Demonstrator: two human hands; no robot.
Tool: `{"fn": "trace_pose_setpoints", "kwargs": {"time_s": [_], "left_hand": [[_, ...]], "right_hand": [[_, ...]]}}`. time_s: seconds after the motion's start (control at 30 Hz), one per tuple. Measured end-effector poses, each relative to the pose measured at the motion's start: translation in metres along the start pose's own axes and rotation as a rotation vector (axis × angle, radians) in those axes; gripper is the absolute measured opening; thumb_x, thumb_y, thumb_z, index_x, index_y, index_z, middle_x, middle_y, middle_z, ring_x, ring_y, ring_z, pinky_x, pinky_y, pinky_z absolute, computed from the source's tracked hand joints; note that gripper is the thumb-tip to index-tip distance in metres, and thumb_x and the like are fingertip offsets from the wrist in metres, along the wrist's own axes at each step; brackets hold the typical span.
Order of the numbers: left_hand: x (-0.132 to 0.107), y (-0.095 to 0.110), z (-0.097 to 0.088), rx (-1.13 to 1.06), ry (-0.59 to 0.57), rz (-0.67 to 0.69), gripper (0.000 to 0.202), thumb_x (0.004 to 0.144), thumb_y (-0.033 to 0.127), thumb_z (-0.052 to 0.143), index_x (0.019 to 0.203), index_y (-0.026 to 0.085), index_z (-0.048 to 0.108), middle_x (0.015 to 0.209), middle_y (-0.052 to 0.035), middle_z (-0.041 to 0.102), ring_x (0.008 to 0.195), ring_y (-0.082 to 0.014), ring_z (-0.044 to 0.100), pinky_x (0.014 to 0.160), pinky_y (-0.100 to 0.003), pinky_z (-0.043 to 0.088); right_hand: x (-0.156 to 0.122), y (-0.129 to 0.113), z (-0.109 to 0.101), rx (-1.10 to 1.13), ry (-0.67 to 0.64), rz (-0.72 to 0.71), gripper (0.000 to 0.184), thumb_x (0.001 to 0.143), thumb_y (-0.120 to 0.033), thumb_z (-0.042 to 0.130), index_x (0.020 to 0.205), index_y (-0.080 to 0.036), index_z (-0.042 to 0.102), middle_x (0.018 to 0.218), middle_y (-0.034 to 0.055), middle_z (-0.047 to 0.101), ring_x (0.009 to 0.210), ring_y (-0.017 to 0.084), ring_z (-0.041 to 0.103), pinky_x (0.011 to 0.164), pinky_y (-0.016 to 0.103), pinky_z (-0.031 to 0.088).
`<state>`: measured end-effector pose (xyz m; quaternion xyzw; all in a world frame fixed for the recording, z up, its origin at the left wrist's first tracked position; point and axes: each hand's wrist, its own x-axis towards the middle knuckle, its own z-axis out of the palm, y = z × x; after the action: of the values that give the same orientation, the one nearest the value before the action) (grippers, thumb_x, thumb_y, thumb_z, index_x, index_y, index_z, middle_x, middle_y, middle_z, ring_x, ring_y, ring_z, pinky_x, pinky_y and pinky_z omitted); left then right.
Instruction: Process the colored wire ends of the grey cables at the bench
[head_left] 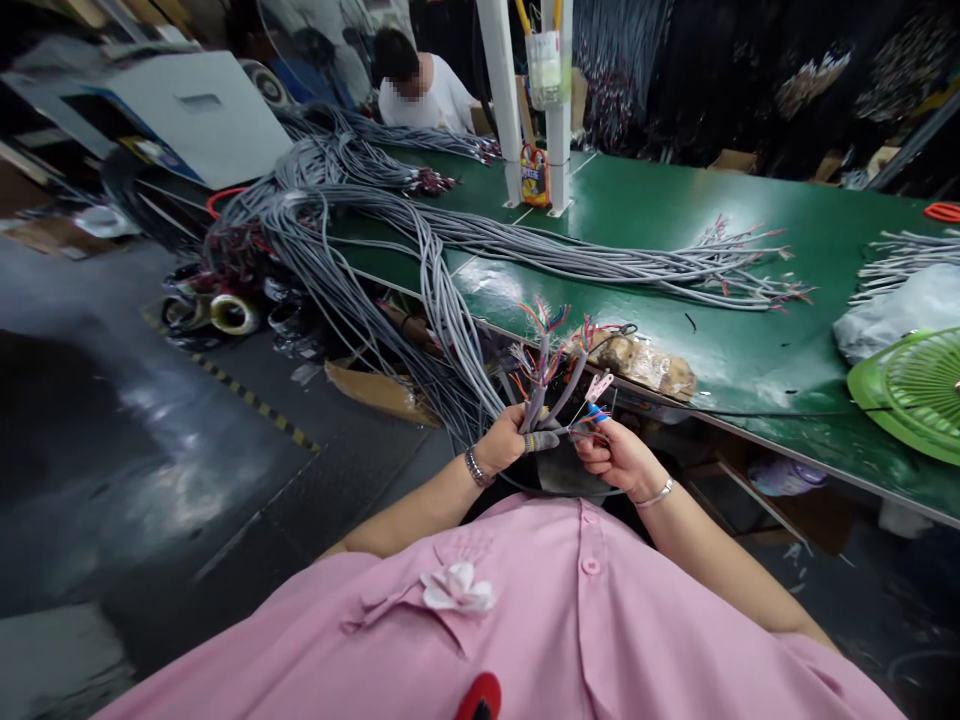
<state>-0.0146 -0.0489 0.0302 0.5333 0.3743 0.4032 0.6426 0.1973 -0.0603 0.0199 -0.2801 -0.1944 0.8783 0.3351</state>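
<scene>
My left hand is closed around a bunch of grey multi-core cables; a grey covering is on its thumb. The cables' stripped ends fan upward in thin red, blue, green and orange wires. Close beside it on the right, my right hand pinches a small pink tool with a thin shaft, whose exact kind I cannot make out. Blue covers one of that hand's fingertips. The shaft points down-left to the coloured wires of one cable lying between both hands.
Long grey cable bundles cross the green table and hang over its near edge. A taped brown block lies at that edge. At right are a green fan and plastic bag. Across the table sits a person.
</scene>
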Motion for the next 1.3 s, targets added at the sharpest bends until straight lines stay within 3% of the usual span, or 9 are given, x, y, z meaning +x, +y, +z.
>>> {"fn": "trace_pose_setpoints", "kwargs": {"time_s": [0.23, 0.43, 0.53, 0.73, 0.9, 1.13, 1.3], "left_hand": [[-0.006, 0.002, 0.0, -0.011, -0.01, 0.011, 0.037, 0.055, 0.031, 0.091, 0.078, 0.01, 0.07, 0.069, -0.0007, 0.067, 0.063, -0.0109, 0.06, 0.066, -0.024, 0.051], [-0.007, -0.001, 0.001, 0.005, -0.013, -0.014, 0.039, 0.054, 0.033, 0.091, 0.077, 0.011, 0.068, 0.066, -0.0001, 0.066, 0.065, -0.0126, 0.06, 0.064, -0.024, 0.05], [-0.006, -0.001, 0.001, -0.006, 0.025, -0.011, 0.04, 0.054, 0.033, 0.091, 0.077, 0.011, 0.068, 0.068, -0.0002, 0.066, 0.065, -0.0125, 0.06, 0.065, -0.025, 0.05], [0.002, 0.003, 0.003, -0.028, 0.138, 0.062, 0.036, 0.056, 0.032, 0.09, 0.078, 0.012, 0.068, 0.071, -0.0003, 0.067, 0.067, -0.012, 0.061, 0.069, -0.026, 0.051], [0.018, -0.001, 0.011, -0.074, 0.194, 0.07, 0.039, 0.055, 0.029, 0.09, 0.08, 0.013, 0.067, 0.075, 0.0005, 0.068, 0.068, -0.0109, 0.06, 0.068, -0.024, 0.049], [0.036, -0.01, 0.015, -0.091, 0.149, 0.055, 0.037, 0.056, 0.026, 0.09, 0.08, 0.012, 0.065, 0.075, 0.0016, 0.066, 0.068, -0.0088, 0.058, 0.069, -0.022, 0.047], [0.041, -0.014, 0.016, -0.068, 0.09, 0.014, 0.04, 0.055, 0.028, 0.091, 0.081, 0.012, 0.065, 0.073, 0.0019, 0.065, 0.067, -0.0094, 0.057, 0.068, -0.023, 0.047]], "right_hand": [[-0.008, 0.008, 0.01, -0.093, -0.055, 0.024, 0.043, 0.075, -0.053, 0.073, 0.072, -0.013, 0.059, 0.057, -0.0023, 0.053, 0.041, 0.0, 0.013, 0.036, 0.013, 0.009], [-0.014, 0.014, 0.019, -0.343, 0.003, -0.164, 0.038, 0.076, -0.045, 0.077, 0.064, -0.013, 0.059, 0.052, -0.0035, 0.051, 0.04, 0.001, 0.02, 0.037, 0.018, 0.009], [-0.012, 0.015, 0.018, -0.433, 0.075, -0.268, 0.042, 0.078, -0.051, 0.073, 0.064, -0.014, 0.06, 0.051, -0.003, 0.05, 0.04, 0.002, 0.023, 0.037, 0.019, 0.012], [0.001, -0.001, -0.006, -0.181, 0.301, -0.406, 0.049, 0.08, -0.065, 0.062, 0.074, -0.016, 0.062, 0.062, -0.0007, 0.055, 0.04, 0.002, 0.019, 0.035, 0.018, 0.01], [0.016, -0.026, -0.005, -0.062, 0.33, -0.409, 0.048, 0.074, -0.065, 0.07, 0.081, -0.018, 0.059, 0.067, -0.0009, 0.059, 0.043, 0.005, 0.035, 0.033, 0.016, 0.016], [0.027, -0.03, 0.002, -0.013, 0.353, -0.415, 0.046, 0.07, -0.059, 0.077, 0.075, -0.018, 0.056, 0.062, -0.0029, 0.056, 0.044, 0.005, 0.038, 0.035, 0.017, 0.024], [0.033, -0.028, 0.003, 0.073, 0.44, -0.464, 0.044, 0.07, -0.056, 0.079, 0.072, -0.019, 0.055, 0.06, -0.0025, 0.058, 0.044, 0.006, 0.044, 0.035, 0.018, 0.028]]}}
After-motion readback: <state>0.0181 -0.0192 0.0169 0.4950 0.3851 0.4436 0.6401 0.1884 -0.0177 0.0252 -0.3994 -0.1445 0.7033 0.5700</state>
